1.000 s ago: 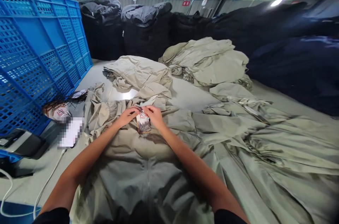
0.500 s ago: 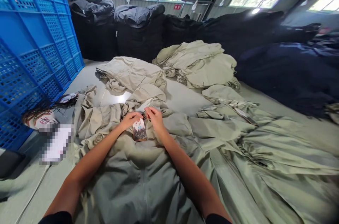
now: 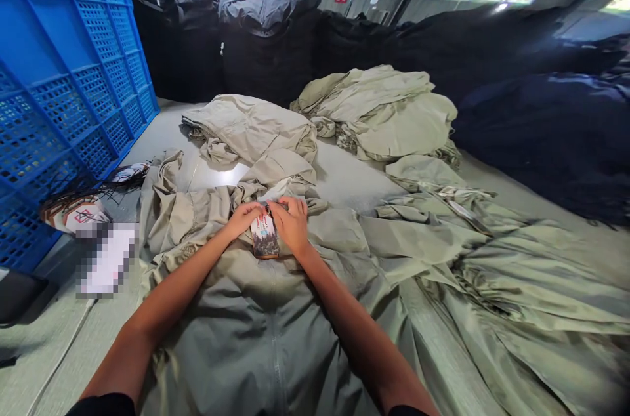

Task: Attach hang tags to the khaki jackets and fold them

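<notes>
While both hands meet over it, one printed card hang tag (image 3: 264, 237) lies flat on the chest of a khaki zip-front jacket (image 3: 231, 311), near the middle of the spread cloth. Handling, as judged: light, fairly stiff card that bends under pressure but is not fragile; best taken by its top end, where a small dark fastening (image 3: 266, 207) shows, too small to identify. The jacket's smooth, soft shell looks likely to give the tag little support. Left hand (image 3: 245, 219): fingers lying together, tips at the tag's upper left edge; whether they grip, cannot tell. Right hand (image 3: 291, 224): fingers curled over the tag's top end in an apparent pinch. Against the earlier view, the right hand now covers more of that end and the hands sit closer. Also present, far left: blue plastic crate (image 3: 73, 75), beside a bundle of corded tags (image 3: 73, 216).
</notes>
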Demonstrator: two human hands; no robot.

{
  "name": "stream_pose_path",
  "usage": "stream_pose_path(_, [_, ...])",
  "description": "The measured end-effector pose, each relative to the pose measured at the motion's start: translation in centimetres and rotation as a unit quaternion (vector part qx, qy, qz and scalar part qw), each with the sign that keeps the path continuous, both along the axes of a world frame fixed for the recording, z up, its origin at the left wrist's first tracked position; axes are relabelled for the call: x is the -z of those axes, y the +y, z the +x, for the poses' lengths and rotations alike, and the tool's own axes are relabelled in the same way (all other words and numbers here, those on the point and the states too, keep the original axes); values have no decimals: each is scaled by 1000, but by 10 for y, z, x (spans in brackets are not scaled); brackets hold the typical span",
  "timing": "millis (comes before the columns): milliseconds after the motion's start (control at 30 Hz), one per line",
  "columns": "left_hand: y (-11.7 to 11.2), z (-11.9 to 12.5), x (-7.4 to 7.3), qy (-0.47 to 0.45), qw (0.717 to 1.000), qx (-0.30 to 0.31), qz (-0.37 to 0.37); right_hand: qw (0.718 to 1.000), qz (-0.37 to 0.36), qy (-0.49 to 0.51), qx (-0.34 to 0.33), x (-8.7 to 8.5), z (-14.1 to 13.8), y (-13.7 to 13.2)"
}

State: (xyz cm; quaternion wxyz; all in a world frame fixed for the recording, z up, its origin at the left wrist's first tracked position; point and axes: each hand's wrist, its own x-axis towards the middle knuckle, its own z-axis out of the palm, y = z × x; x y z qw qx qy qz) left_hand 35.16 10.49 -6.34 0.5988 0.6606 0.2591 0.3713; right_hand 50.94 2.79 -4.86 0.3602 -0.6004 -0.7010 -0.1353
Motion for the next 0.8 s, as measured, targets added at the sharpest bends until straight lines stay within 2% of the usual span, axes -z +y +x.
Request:
stream_pose_path(133, [-2,-2,-1,-29,999,9,-38,1000,18,-11,-5,-2,-3,-2])
stream_pose_path(267, [-4,-4,-1,-66,993,30,-92,1000,-10,-1,-12,7,-2,5])
stream_pose_path(500, [1,-1,10,-119,984,13,-133,999,-34,-24,-7,16,-6,8])
stream_pose_path(600, [4,2,16,-105,989,-17,-105,999,-27,-31,-2,14,-8,5])
stream_pose_path(700, [6,5,20,-66,996,-48,-32,999,-23,-40,1,14,-9,4])
stream_pose_path(800, [8,6,23,-28,997,-53,53,999,-24,-38,-1,15,-9,4])
